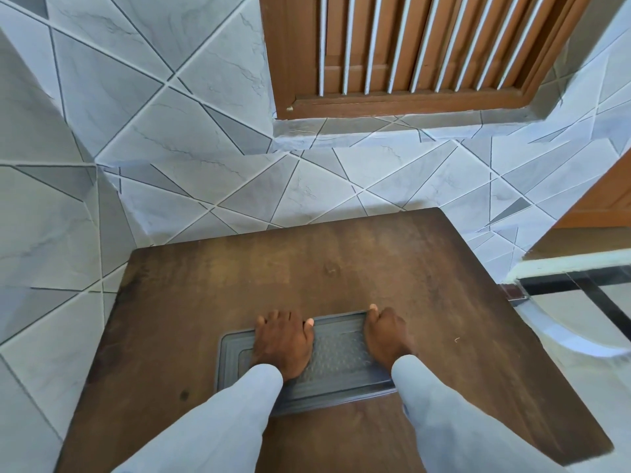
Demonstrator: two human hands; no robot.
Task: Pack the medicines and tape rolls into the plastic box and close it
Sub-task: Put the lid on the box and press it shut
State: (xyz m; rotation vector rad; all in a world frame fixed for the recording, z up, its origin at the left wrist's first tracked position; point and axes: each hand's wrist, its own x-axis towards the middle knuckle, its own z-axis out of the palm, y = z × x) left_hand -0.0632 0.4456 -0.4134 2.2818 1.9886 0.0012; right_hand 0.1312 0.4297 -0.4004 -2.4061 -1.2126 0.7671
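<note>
A grey plastic box (336, 356) lies flat on the brown wooden table (341, 268), with its patterned lid on top. My left hand (283, 343) rests palm down on the lid's left part, its fingers curled over the far edge. My right hand (387, 336) grips the lid's far right corner, thumb on the far rim. Both forearms wear light grey sleeves. No medicines or tape rolls show; the box's inside is hidden by the lid.
A tiled wall (205, 138) stands right behind and to the left of the table. A brown wooden window with white bars (409, 52) sits above. To the right are a white ledge (573, 264) and a curved grey edge (563, 332).
</note>
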